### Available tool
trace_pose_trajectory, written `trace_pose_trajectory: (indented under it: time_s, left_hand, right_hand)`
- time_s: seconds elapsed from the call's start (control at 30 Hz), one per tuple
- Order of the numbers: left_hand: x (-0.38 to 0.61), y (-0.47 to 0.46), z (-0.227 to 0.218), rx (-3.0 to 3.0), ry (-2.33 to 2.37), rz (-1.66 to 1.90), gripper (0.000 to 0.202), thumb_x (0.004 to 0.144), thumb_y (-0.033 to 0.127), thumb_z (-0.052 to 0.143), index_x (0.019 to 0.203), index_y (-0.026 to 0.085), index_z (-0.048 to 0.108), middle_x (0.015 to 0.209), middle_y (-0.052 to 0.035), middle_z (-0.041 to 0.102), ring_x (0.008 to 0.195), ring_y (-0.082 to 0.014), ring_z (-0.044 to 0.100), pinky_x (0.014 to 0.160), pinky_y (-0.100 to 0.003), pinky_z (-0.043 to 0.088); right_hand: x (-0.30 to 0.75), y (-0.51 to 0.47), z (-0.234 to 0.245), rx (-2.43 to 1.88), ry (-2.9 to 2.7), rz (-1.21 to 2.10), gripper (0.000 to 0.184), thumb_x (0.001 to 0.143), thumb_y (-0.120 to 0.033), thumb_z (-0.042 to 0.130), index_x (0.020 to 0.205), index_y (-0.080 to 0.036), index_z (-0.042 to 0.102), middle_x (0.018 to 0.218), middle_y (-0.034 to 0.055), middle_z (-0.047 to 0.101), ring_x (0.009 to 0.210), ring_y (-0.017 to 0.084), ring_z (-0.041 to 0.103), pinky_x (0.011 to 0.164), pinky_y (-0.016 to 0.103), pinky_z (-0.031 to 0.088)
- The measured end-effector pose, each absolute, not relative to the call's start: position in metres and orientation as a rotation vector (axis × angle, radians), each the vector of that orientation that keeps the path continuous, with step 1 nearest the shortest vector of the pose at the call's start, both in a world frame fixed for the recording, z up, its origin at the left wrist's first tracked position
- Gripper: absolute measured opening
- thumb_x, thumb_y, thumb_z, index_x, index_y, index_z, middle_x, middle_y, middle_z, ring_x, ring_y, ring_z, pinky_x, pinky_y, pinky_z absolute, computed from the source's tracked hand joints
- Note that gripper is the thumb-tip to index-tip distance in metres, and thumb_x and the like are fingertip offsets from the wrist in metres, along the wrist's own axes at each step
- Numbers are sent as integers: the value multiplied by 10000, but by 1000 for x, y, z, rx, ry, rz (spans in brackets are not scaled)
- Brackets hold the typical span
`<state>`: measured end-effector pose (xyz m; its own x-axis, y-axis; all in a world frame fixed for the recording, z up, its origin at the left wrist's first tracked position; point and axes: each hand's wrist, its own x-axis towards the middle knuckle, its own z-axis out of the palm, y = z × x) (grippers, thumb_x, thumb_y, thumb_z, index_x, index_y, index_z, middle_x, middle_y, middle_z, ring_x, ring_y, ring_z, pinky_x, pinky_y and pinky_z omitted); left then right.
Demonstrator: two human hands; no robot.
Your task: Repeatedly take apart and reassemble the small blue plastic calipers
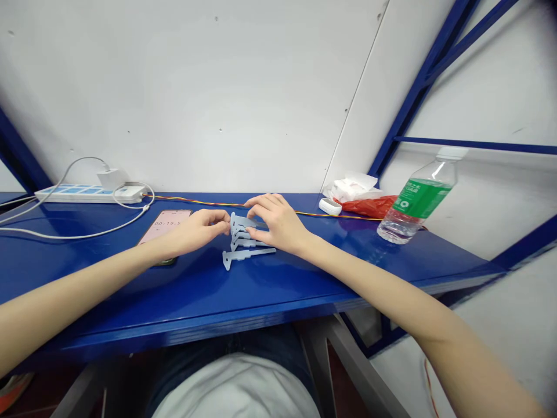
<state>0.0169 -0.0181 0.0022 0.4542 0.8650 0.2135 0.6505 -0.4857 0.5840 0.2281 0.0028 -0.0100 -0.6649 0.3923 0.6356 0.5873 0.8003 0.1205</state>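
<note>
Several pale grey-blue plastic caliper-shaped pieces (246,239) lie side by side on the blue table (195,290). My left hand (201,227) comes in from the left, its fingertips pinched together at the left end of the topmost piece. My right hand (277,223) lies over the right ends of the upper pieces, fingers curled and pressing on them. The nearest piece (248,255) lies a little apart at the front, untouched.
A phone with a pink screen showing a timer (165,225) lies under my left wrist. At the back left sits a power strip (89,193) with a charger and white cables. A water bottle (415,200), a red bag, tissues and a small white object (329,205) stand at right.
</note>
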Motion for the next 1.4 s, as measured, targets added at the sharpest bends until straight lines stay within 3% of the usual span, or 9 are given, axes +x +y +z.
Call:
trace_pose_trajectory:
  time_s: [0.13, 0.47, 0.7, 0.83, 0.93, 1.03, 1.2, 1.4]
  left_hand:
    - [17, -16, -1, 2212, 1295, 737, 341, 797, 519, 443, 703, 205, 534, 699, 16, 585, 722, -163, 554, 660, -260, 430]
    - [-11, 17, -6, 2033, 1385, 894, 312, 724, 493, 526, 638, 194, 547, 665, 7, 600, 684, -139, 541, 709, -276, 429]
    - [-21, 20, 0, 1986, 1605, 819, 331, 712, 507, 504, 650, 190, 578, 639, -19, 619, 636, -156, 559, 614, -271, 422]
    - [-28, 23, -3, 2360, 1873, 680, 327, 758, 468, 448, 787, 190, 618, 860, -82, 687, 839, -247, 609, 716, -330, 451]
    - [-29, 24, -7, 2693, 1855, 586, 332, 805, 411, 391, 863, 179, 622, 974, -111, 665, 987, -281, 570, 831, -377, 447]
    - [-20, 17, -10, 2763, 1731, 492, 318, 840, 389, 365, 844, 196, 617, 950, -84, 651, 973, -249, 567, 854, -362, 450]
    - [3, -7, -7, 2739, 1599, 428, 289, 854, 362, 363, 857, 208, 607, 948, -50, 645, 965, -224, 566, 832, -342, 446]
    - [9, -14, -5, 2667, 1532, 490, 325, 848, 383, 351, 853, 201, 619, 933, -55, 656, 955, -226, 566, 845, -335, 425]
  right_hand:
    - [227, 3, -12, -708, -2372, -466, 94, 813, -274, 610, 836, -191, 571, 1102, 96, 638, 1037, 234, 547, 916, 385, 345]
    - [248, 33, -14, -829, -2392, -372, 69, 805, -250, 617, 827, -199, 576, 1048, 67, 641, 1004, 219, 560, 918, 393, 370]
    - [259, 50, -18, -1122, -2543, -268, 91, 814, -276, 629, 830, -188, 617, 1077, 79, 638, 1017, 241, 566, 896, 419, 408]
    - [257, 48, -20, -1156, -2541, -220, 135, 841, -289, 605, 904, -173, 631, 1112, 96, 624, 1053, 251, 549, 913, 429, 405]
    - [251, 44, -20, -1074, -2523, -119, 170, 851, -333, 596, 917, -184, 643, 1116, 87, 619, 1057, 240, 542, 924, 422, 401]
    - [242, 40, -23, -1014, -2536, 33, 179, 832, -373, 618, 856, -201, 661, 1100, 70, 622, 1037, 228, 543, 910, 399, 411]
    - [230, 42, -24, -1076, -2527, 215, 133, 833, -297, 599, 784, -192, 666, 1037, 67, 640, 997, 210, 564, 887, 372, 428]
    - [231, 44, -22, -1106, -2560, 48, 51, 764, -234, 631, 750, -191, 655, 1189, 87, 608, 1089, 261, 540, 926, 430, 408]
